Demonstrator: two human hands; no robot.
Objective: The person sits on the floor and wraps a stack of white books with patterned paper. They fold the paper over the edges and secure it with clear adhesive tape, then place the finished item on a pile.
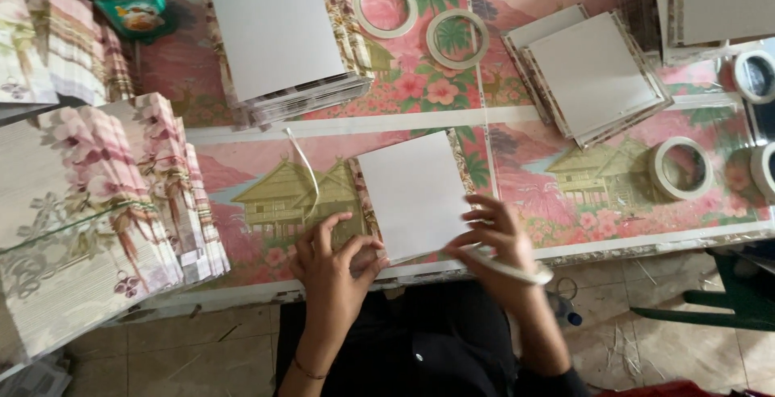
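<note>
Right now we have a white square card [414,193] lying on the flowered table cover [565,239], near the table's front edge and directly before us. Our left hand [331,264] presses down on the card's lower left corner, fingers curled and pinching at the patterned paper edge that peeks from beneath it. Our right hand [494,239] rests at the lower right corner, fingers bent and closed on what looks like a strip of tape, and a roll of tape [517,270] rides around that wrist like a bangle. We cannot tell just how firmly either hand grips. A loose strip of backing [305,171] curls across the cover just left of the card. Behind it sit a tall stack of finished cards [282,37], two tape rolls [420,21] and a second stack [593,74]; another tape roll [680,168] lies to the right, and stacks of floral paper [97,203] stand at the left. We judge that the card could skew over its paper if the left hand eases off while the right pulls, and the strip could stick crooked or wrinkle. The roll on the wrist might also drag at the corner.
</note>
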